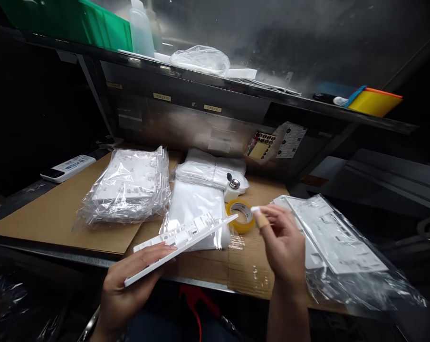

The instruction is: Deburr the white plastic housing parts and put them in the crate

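Note:
My left hand point(134, 280) grips a flat white plastic panel point(186, 237) by its lower left end, holding it tilted over the front of the bench. Moulded ribs and clips show on the panel's upper side. My right hand point(282, 235) is raised beside the panel's far end, with thumb and forefinger pinched on a small white piece point(255, 209) whose kind I cannot make out. A tan wrap covers part of the thumb. Just left of these fingertips lies a roll of yellow tape point(232, 216). Clear plastic bags point(196, 202) lie behind the panel.
Bagged white panels are stacked at left point(129, 175), and more bagged panels point(353, 237) lie at right. A pump bottle point(232, 192) stands behind the tape. Cardboard point(58, 213) covers the bench. Overhead, a shelf point(200, 78) holds a green bin point(93, 23) and a yellow box point(375, 102).

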A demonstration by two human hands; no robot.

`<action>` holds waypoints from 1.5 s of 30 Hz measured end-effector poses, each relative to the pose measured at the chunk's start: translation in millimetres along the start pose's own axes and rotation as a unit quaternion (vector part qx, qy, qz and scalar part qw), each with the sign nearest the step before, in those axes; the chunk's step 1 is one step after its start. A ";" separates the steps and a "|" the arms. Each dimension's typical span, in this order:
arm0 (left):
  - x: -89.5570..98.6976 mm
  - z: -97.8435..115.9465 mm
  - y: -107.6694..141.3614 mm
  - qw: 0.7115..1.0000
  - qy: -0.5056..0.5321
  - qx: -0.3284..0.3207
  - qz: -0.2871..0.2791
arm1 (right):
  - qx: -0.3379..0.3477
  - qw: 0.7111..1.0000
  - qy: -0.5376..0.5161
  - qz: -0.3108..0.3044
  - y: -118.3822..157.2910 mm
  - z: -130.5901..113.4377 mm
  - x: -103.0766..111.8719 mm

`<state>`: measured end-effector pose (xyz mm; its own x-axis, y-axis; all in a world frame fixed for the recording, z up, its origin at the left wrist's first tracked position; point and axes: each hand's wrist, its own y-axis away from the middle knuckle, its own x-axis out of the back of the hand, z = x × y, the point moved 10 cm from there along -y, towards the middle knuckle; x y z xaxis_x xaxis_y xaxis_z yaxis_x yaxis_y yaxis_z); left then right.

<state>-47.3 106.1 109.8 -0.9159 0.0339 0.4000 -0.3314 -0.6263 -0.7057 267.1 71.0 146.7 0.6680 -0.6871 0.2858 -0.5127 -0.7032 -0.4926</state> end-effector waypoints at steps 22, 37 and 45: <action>-76.7 -43.3 -8.3 0.479 0.670 0.547 0.147 | 0.158 0.960 -0.064 -0.222 92.4 -61.6 -56.6; -80.3 -22.2 -22.0 0.470 0.688 0.520 0.186 | 0.305 0.933 -0.001 -0.192 106.4 -122.1 -85.2; -81.0 -22.2 -23.5 0.468 0.700 0.512 0.170 | 0.291 0.935 0.005 -0.201 101.9 -122.7 -88.7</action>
<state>29.7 135.3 81.0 -0.3638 -0.1752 -0.9148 -0.4866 -0.8017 0.3470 89.4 37.9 172.0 0.7375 -0.3924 0.5496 0.1609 -0.6883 -0.7074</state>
